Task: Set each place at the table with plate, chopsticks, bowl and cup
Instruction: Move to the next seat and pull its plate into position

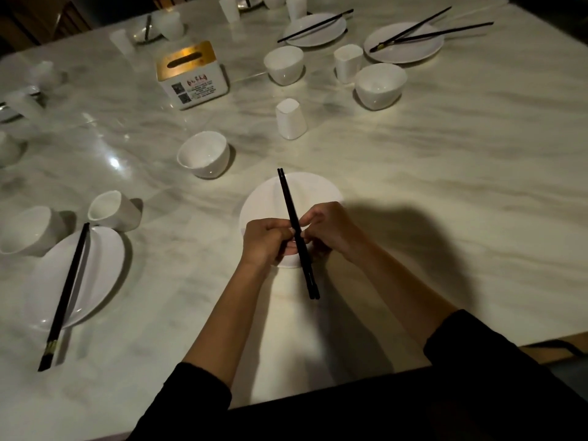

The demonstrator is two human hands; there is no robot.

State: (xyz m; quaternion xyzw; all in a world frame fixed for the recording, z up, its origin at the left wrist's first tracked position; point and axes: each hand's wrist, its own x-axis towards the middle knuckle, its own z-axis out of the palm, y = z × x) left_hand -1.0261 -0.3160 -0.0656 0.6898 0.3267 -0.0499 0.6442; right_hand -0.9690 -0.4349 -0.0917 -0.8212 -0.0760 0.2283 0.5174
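The pale, grey-veined marble table fills the view. A round white plate lies near its front edge, directly before the person. A second white plate lies to the left with a pair of black chopsticks resting along it. Two more white plates sit far right, each crossed by dark chopsticks.

A white tissue box with a gold top stands toward the table's middle. A deep white bowl sits just beyond the near plate to its left, and a white square-sided cup stands further back, apart from both.

The left hand and right hand meet over the near half of the plate. Each has curled fingers pinching a pair of slim black chopsticks at mid-length. The sticks lie pressed side by side, with far ends over the plate's far rim and near ends jutting past its near rim. Whether they touch the plate cannot be told.
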